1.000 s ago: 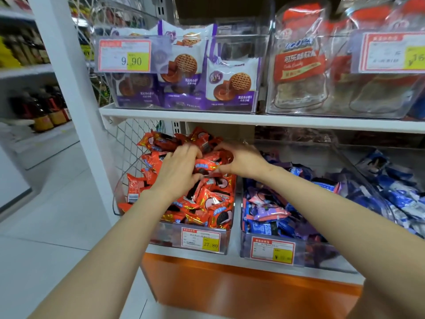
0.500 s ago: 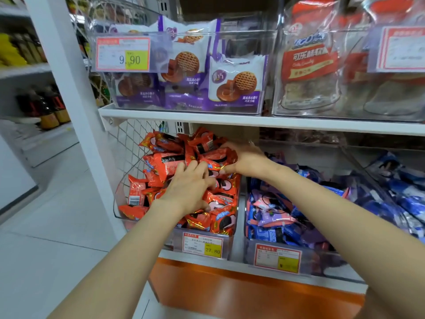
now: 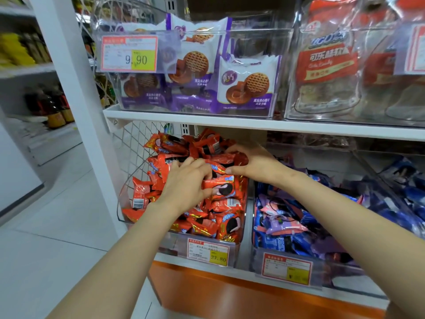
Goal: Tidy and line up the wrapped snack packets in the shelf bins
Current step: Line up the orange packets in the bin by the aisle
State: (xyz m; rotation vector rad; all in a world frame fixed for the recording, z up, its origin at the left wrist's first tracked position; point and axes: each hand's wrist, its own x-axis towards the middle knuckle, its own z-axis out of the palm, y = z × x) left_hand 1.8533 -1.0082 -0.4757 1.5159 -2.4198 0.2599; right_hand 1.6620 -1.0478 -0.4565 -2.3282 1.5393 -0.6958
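A heap of red wrapped snack packets [image 3: 226, 204] fills a clear bin [image 3: 125, 210] at the left end of the lower shelf. My left hand [image 3: 184, 184] lies on the middle of the heap. Its curled fingers and thumb pinch the left end of a red packet [image 3: 222, 188] that shows a dark biscuit. My right hand [image 3: 257, 164] reaches to the back right of the same bin, with fingers and thumb curled round some red packets [image 3: 239, 158] there. What sits under my palms is hidden.
A second clear bin [image 3: 287, 270] of blue and purple packets [image 3: 282, 224] stands to the right. The shelf board [image 3: 253, 123] above carries bins of purple-and-white biscuit packs [image 3: 248, 86] and large red bags [image 3: 326, 65]. A white upright [image 3: 76, 88] and wire mesh close off the left.
My left hand has slid from the back of the heap toward its middle and pinched a packet. The right hand stays at the back right, with red packets now piled higher there.
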